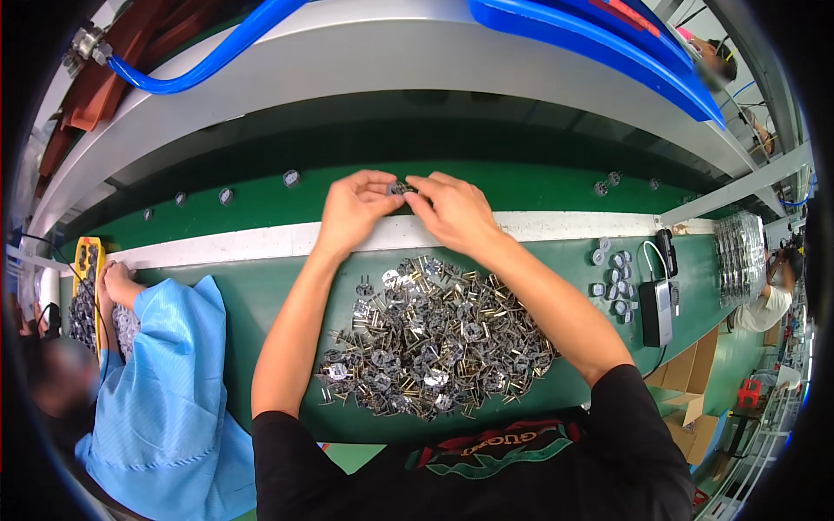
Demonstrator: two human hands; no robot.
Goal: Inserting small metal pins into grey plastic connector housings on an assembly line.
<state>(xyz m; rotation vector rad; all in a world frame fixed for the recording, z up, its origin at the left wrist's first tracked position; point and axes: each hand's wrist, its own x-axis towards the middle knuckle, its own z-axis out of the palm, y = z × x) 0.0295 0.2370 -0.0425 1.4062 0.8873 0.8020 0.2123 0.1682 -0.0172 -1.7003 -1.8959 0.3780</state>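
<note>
Both of my hands meet over the white rail at the near side of the green belt. My left hand [358, 210] pinches a small dark part with metal pins [400, 187] between thumb and fingers. From the other side, my right hand [453, 211] grips the same part, with thumb and fingertips closed on it. The fingers cover much of it, so its exact kind is unclear. Between my forearms a large heap of similar grey parts with brass-coloured pins [434, 339] lies on the green table [287, 286].
Several small round parts [226, 196] sit on the green belt [539, 187]. At right are grey-white round pieces [618, 278], a black-and-silver box with a cable [657, 314] and stacked clear trays [738, 260]. A co-worker's blue sleeve [174, 347] and yellow tray [89, 260] occupy the left.
</note>
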